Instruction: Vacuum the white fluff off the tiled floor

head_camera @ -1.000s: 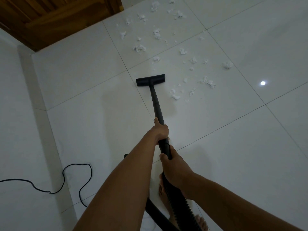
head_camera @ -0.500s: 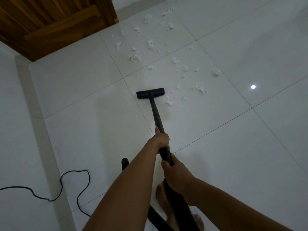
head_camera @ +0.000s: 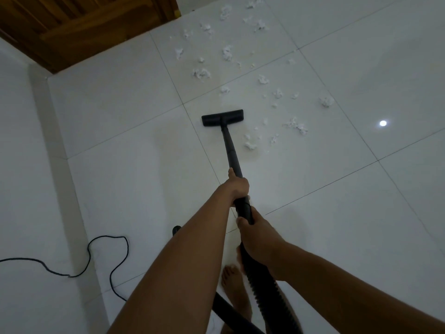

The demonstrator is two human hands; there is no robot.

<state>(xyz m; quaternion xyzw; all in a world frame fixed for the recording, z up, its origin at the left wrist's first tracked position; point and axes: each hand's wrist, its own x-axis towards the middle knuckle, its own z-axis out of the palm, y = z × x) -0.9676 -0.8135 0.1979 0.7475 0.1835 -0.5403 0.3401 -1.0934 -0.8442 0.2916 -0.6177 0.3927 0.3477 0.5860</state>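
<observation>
A black vacuum wand (head_camera: pixel 230 150) runs from my hands down to its flat floor head (head_camera: pixel 222 117), which rests on the white tiled floor (head_camera: pixel 337 213). My left hand (head_camera: pixel 237 185) grips the wand higher up the tube. My right hand (head_camera: pixel 256 239) grips it lower, where the ribbed hose (head_camera: pixel 267 292) begins. White fluff (head_camera: pixel 250 143) lies scattered just right of the head, and more fluff (head_camera: pixel 201 74) is spread beyond it toward the far wall.
A wooden door (head_camera: pixel 79 27) stands at the top left. A white wall (head_camera: pixel 24 189) runs along the left side. A black power cord (head_camera: pixel 101 256) loops over the floor at lower left. My bare foot (head_camera: pixel 234 292) is beneath the hose. A light reflection (head_camera: pixel 382 123) shines at right.
The floor head was drawn back toward me half a second ago and now sits further forward again, left of the nearest fluff. Both hands kept their grip.
</observation>
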